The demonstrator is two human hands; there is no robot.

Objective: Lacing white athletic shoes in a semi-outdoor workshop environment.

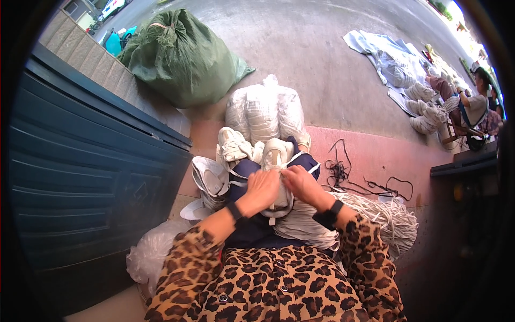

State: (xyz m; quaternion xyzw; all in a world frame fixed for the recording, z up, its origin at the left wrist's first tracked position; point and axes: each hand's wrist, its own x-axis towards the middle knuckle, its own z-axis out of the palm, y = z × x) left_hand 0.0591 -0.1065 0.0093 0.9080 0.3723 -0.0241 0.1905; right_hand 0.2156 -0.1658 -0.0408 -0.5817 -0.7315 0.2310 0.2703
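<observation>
A white sneaker upper (277, 150) rests on my lap over dark blue trousers, its toe facing away from me. My left hand (263, 189) is closed at the eyelets, pinching a white shoelace (236, 184) whose loose length trails to the left. From the other side my right hand (303, 185) pinches lace at the same opening; its fingertips nearly meet the left ones. The exact grip of the fingertips is partly hidden. Another white sneaker upper (234, 146) lies just beyond my left knee.
Nested white uppers (211, 178) stand at my left, by a blue door (96, 177). Bundled white laces (378, 217) lie at my right, near black cords (339, 170). Ahead are a plastic-wrapped bundle (265, 111) and a green sack (185, 61). Another person (475, 104) sits far right.
</observation>
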